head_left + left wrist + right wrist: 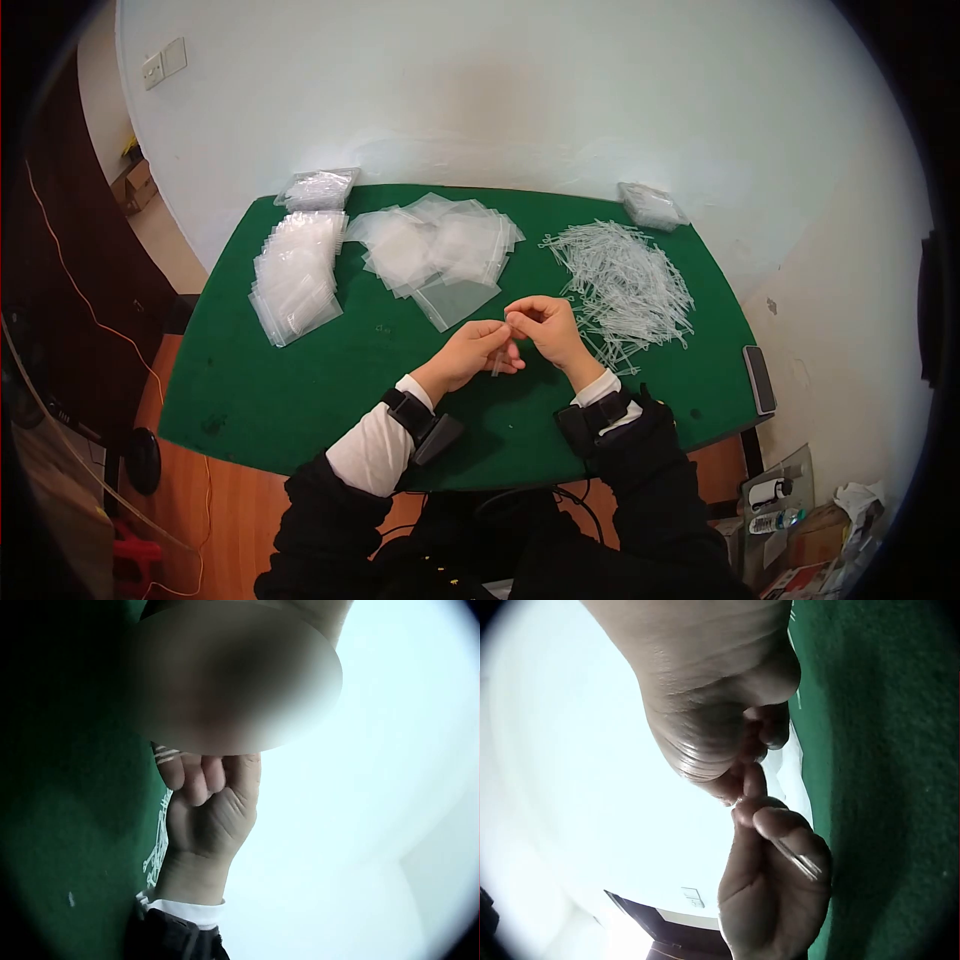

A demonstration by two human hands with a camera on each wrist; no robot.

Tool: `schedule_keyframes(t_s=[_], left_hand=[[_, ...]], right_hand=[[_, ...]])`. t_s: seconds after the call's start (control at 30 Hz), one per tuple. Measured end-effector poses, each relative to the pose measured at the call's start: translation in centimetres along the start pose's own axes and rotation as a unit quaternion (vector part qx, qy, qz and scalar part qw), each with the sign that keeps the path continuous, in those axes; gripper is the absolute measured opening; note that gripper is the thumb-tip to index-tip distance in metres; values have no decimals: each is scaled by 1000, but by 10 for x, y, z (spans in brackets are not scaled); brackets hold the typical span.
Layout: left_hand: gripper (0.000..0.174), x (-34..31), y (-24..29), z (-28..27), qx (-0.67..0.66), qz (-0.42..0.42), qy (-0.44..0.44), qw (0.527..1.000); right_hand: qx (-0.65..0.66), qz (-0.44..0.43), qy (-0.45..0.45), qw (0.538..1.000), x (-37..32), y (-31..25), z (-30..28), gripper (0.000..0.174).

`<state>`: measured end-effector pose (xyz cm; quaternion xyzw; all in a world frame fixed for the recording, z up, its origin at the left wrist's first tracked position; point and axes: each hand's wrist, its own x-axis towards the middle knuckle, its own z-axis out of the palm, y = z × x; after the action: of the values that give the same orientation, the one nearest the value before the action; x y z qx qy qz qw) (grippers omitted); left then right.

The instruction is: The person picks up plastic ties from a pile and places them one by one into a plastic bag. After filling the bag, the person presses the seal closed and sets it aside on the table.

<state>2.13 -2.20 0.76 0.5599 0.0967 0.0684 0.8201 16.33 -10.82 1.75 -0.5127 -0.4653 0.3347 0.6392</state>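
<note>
Both hands meet over the front middle of the green table. My left hand (470, 355) pinches several thin clear plastic sticks (799, 859), whose ends stick out past the fingers over the palm. The right hand (548, 325) has thumb and forefinger pinched together right at the left fingertips, on the other end of the sticks; the fingers mostly hide that end. In the left wrist view, pale sticks (166, 753) show beside the curled right fingers (196, 784). A large heap of similar clear sticks with looped ends (625, 285) lies just right of the right hand.
Flat clear zip bags (440, 245) lie spread beyond the hands. Left of them is an overlapping row of filled bags (298, 275), with a bagged stack (318, 188) behind. Another packet (652, 205) sits at the back right. A phone-like dark object (759, 380) lies at the right edge.
</note>
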Motion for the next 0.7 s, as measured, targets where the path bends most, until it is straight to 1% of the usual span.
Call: schedule_keyframes(t_s=[0.1,0.27,0.43,0.47,0.53,0.57,0.6,0.63,0.67,0.7], left_hand=[[25,0,-2,2,-102,-4,24,995],[24,2,-3,-1,-106,-13,30,994],[23,0,0,0,-113,-15,46,992],[24,-1,2,0,-116,-11,52,992],[24,-1,5,-1,-118,-10,55,991],[24,-1,6,-3,-125,2,78,989],[24,0,7,-5,-133,14,101,986],[24,-1,7,-7,-141,27,125,982],[24,-1,8,-9,-140,27,124,982],[24,-1,8,-12,-155,42,145,976]], right_hand=[[-22,-17,-19,999,1,2,-1,8],[-39,-19,-45,998,3,3,-4,8],[-52,-17,-46,997,3,2,-7,8],[-120,-51,2,991,5,4,-11,9],[-253,-118,102,955,7,7,-24,10],[-254,-118,105,954,9,9,-34,10],[-359,-133,150,912,11,10,-47,11],[-459,-145,190,856,10,12,-56,12],[-459,-145,191,855,9,16,-63,12],[-499,-127,189,836,8,16,-66,11]])
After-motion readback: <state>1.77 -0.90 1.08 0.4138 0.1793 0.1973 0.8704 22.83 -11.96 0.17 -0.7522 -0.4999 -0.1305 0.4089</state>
